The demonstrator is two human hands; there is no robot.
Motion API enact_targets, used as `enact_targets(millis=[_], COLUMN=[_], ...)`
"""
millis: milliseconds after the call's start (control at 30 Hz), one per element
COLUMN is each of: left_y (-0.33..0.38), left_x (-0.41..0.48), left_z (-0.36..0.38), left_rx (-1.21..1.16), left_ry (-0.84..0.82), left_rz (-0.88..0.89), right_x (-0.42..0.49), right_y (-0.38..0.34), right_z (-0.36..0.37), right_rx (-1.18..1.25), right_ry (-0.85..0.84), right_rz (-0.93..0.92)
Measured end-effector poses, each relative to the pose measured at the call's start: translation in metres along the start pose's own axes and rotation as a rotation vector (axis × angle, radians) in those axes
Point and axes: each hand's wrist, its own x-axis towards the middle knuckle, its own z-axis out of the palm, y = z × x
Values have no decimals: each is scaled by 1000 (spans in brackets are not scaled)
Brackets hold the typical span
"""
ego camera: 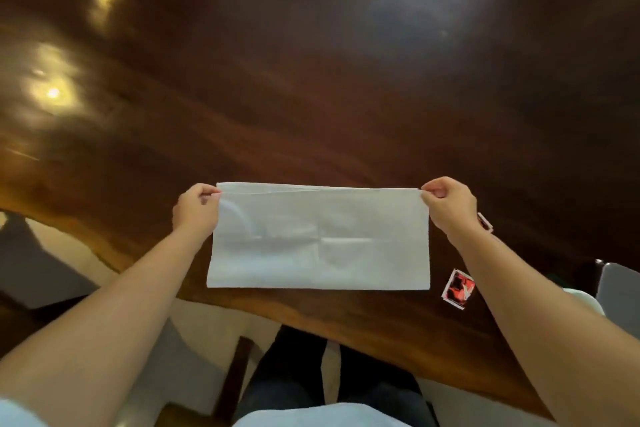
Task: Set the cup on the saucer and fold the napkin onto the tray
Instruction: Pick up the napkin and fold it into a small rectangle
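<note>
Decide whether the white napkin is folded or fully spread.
Folded: the white paper napkin shows two layered edges along its far side, pinched by the left hand and right hand.

The left forearm (128, 302) and right forearm (530, 305) reached up from the lower corners of the frame toward its middle. The left grip (195, 210) and right grip (448, 206) were level, fingers curled, each pinching an upper corner of the napkin (318, 239).

home dining room | polished wooden table (311, 62) | chair (235, 374)
</note>
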Motion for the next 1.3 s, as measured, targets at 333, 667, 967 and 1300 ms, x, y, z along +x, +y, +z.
enact_targets(millis=[333, 667, 967, 1300], left_y=[-4, 9, 8, -49], left_x=[19, 36, 35, -8], left_z=[27, 37, 32, -6], left_rx=[13, 87, 227, 278], left_ry=[58, 161, 178, -140], left_rz=[51, 181, 139, -31], right_x=[31, 44, 37, -39], right_y=[21, 17, 10, 19], right_z=[34, 37, 32, 39], right_rx=[329, 252, 187, -21], right_ry=[10, 66, 59, 19], right_rz=[286, 302, 281, 250])
